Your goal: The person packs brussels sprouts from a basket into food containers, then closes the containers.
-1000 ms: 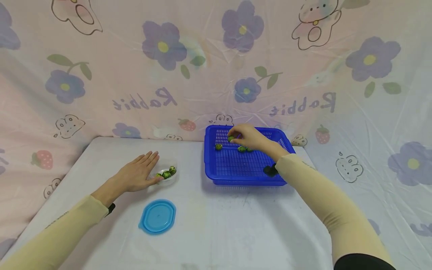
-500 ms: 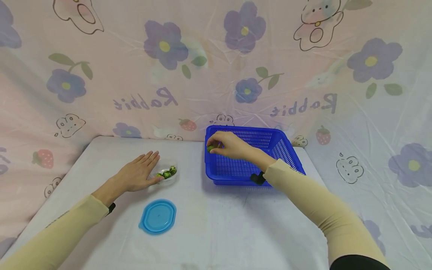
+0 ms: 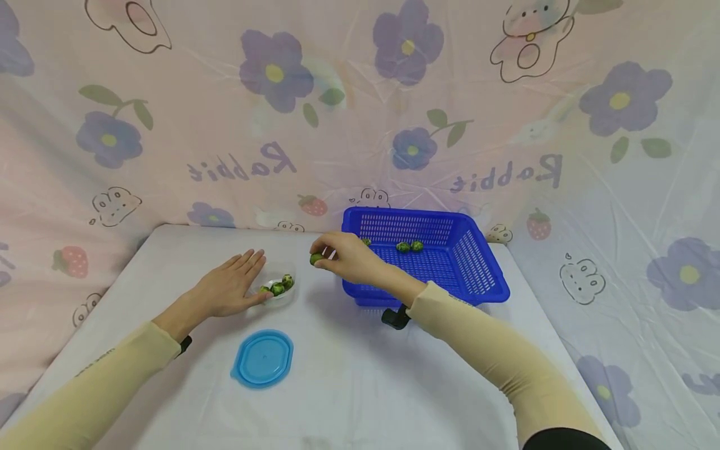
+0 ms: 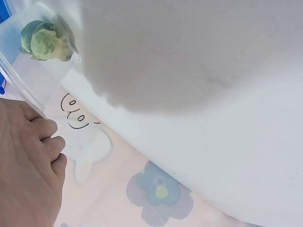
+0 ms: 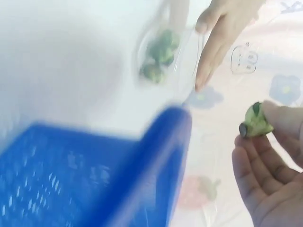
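My right hand [image 3: 351, 257] pinches a green Brussels sprout [image 3: 316, 258] between thumb and fingertips, just left of the blue basket's rim and above the white table. The right wrist view shows the cut stem end of this sprout [image 5: 256, 122]. On the left stands a small clear plastic container [image 4: 40, 87] with several sprouts [image 3: 277, 288] inside. Against its side lies my left hand [image 3: 222, 290], fingers extended together and thumb along the near rim. The blue perforated basket [image 3: 450, 278] has a few sprouts [image 3: 417, 245] in it, one partly hidden behind my right hand.
A light blue lid [image 3: 262, 359] lies flat on the white-covered table [image 3: 349, 381], nearer than the container. Behind the table hangs a pink cloth [image 3: 337, 137] printed with flowers and rabbits.
My right hand has carried the sprout leftward from over the basket, past its left rim, toward the container. My left hand has stayed beside the container.
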Demonstrator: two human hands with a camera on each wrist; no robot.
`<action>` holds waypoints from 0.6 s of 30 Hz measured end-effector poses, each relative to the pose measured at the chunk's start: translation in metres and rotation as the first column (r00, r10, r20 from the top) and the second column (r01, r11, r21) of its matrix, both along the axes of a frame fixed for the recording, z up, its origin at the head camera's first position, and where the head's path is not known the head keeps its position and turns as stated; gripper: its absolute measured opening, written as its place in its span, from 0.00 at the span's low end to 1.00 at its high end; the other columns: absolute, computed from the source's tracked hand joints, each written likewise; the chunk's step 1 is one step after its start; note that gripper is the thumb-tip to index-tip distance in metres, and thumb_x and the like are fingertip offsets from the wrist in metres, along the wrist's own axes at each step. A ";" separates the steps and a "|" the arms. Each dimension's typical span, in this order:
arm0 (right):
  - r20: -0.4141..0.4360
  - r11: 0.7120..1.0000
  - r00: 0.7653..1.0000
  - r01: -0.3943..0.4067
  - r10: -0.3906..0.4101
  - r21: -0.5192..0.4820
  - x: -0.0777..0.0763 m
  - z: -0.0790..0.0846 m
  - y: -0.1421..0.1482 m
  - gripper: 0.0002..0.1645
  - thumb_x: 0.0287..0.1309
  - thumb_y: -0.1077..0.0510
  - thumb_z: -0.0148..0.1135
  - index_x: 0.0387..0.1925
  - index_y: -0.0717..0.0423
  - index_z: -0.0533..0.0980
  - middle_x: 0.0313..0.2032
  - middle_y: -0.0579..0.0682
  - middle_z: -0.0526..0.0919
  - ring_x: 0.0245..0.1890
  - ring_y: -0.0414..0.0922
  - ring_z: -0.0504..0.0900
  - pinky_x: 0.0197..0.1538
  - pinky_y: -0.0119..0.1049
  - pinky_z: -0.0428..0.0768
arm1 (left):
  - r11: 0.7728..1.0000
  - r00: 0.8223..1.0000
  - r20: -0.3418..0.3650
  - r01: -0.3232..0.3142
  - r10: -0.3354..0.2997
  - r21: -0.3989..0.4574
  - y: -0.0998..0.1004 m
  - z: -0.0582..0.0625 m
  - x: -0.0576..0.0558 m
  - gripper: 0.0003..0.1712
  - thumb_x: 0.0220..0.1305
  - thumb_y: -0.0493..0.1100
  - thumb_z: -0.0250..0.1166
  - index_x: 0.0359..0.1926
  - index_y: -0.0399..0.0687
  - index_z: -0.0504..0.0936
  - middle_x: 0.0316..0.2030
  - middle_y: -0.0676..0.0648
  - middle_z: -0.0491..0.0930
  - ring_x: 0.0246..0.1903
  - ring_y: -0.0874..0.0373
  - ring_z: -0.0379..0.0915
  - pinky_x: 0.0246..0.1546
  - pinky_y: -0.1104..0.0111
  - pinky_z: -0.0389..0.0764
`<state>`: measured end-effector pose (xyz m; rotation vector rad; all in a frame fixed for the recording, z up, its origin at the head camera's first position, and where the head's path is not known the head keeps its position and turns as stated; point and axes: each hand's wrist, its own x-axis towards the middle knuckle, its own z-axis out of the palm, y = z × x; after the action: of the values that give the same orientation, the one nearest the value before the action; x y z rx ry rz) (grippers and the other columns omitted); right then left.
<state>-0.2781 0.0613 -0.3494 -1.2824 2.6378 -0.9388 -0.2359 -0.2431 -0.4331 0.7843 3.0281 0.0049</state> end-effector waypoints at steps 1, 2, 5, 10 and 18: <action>0.005 1.000 1.000 0.004 -0.004 -0.010 0.002 -0.003 -0.005 0.12 0.67 0.62 0.70 0.51 0.60 0.82 0.45 0.51 0.86 0.45 0.43 0.85 0.47 0.27 0.83 | 1.000 1.000 0.002 -0.002 0.002 0.001 0.000 0.000 0.000 0.53 0.76 0.69 0.51 0.77 0.27 0.57 0.78 0.30 0.54 0.78 0.33 0.49 0.77 0.43 0.55; 0.007 1.000 1.000 0.007 -0.007 -0.016 0.003 -0.005 -0.009 0.12 0.67 0.63 0.69 0.51 0.60 0.82 0.45 0.51 0.86 0.45 0.43 0.85 0.47 0.26 0.83 | 1.000 1.000 0.004 -0.004 0.004 0.001 0.000 0.000 0.000 0.53 0.76 0.69 0.51 0.78 0.27 0.57 0.78 0.30 0.54 0.78 0.33 0.49 0.77 0.43 0.55; 0.013 1.000 1.000 0.017 -0.016 -0.020 0.007 -0.013 -0.022 0.12 0.68 0.62 0.69 0.52 0.60 0.82 0.46 0.52 0.86 0.46 0.44 0.85 0.48 0.26 0.83 | 1.000 1.000 0.010 -0.008 0.008 -0.003 0.000 0.000 -0.001 0.53 0.76 0.70 0.50 0.78 0.27 0.56 0.79 0.31 0.53 0.78 0.33 0.48 0.78 0.43 0.54; 0.001 0.999 0.999 0.046 -0.046 -0.009 0.011 -0.027 -0.044 0.12 0.69 0.62 0.68 0.52 0.59 0.82 0.48 0.52 0.85 0.47 0.43 0.85 0.49 0.26 0.81 | 1.000 1.000 -0.002 0.002 -0.002 0.003 0.000 0.000 0.000 0.53 0.76 0.70 0.51 0.77 0.26 0.58 0.78 0.30 0.55 0.78 0.33 0.50 0.77 0.43 0.56; 0.022 0.989 0.990 0.142 -0.142 -0.029 0.013 -0.053 -0.076 0.13 0.69 0.61 0.68 0.53 0.58 0.82 0.49 0.52 0.85 0.48 0.42 0.85 0.49 0.25 0.81 | 1.000 1.000 -0.009 0.014 -0.014 0.008 -0.001 0.001 0.000 0.53 0.76 0.70 0.51 0.77 0.26 0.58 0.78 0.29 0.55 0.77 0.33 0.51 0.76 0.43 0.57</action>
<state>-0.2650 -0.0146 -0.4026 -1.0967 2.7397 -1.0088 -0.2363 -0.2442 -0.4324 0.8084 3.0330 0.0139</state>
